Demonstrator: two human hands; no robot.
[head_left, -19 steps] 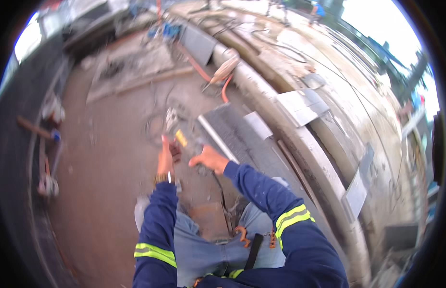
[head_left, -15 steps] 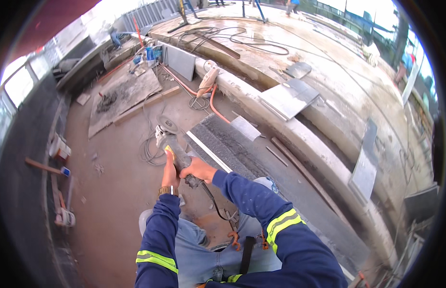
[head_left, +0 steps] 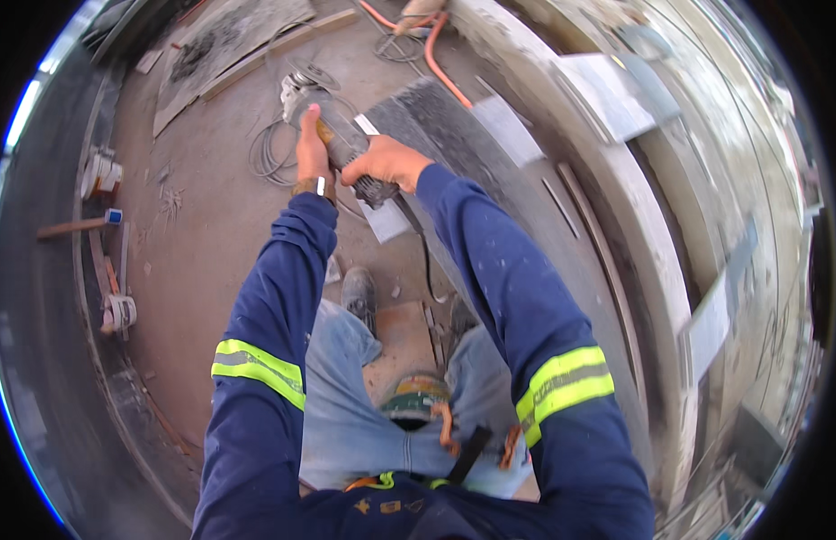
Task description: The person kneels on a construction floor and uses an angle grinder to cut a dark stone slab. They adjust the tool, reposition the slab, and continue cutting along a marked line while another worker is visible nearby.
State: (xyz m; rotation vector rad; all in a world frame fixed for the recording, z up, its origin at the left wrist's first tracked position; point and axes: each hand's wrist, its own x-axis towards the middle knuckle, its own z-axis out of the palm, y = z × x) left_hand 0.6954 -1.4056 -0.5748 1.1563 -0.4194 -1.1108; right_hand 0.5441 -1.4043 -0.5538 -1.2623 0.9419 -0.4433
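Angle grinder (head_left: 346, 139): shifted since the earlier frame; it and the right hand (head_left: 393, 164) now cover much of the pale strip (head_left: 367, 124) on the left edge of the dark slab (head_left: 454, 135), which stood mostly bare then.
Lie by the slab: grinder at its left edge, head pointing away from the wearer and left, long axis running roughly along that edge; whether it touches the stone, I cannot tell.
Nearer hand: the right is closer to the slab; the left hand (head_left: 312, 155) sits farther left, nearer the grinder's head.
Grip: both hands clasp the grinder body, left thumb laid up its flank, right hand wrapped round the rear; the fingers underneath are hidden.
Grinder make: grey ribbed casing, yellow patch, pale metal head; the disc is too blurred to judge.
Slab face: dark, speckled, long and flat.
Cord (head_left: 424, 252): black, smooth, curving down from the grinder's rear, before the slab's left side.
Tile (head_left: 508, 130): thin, light grey, just right of the slab.
Hose (head_left: 433, 63): orange, rounded, bending beyond the slab's far end.
Hammer (head_left: 80, 225): wooden handle, blue-ended head, well left of the slab.
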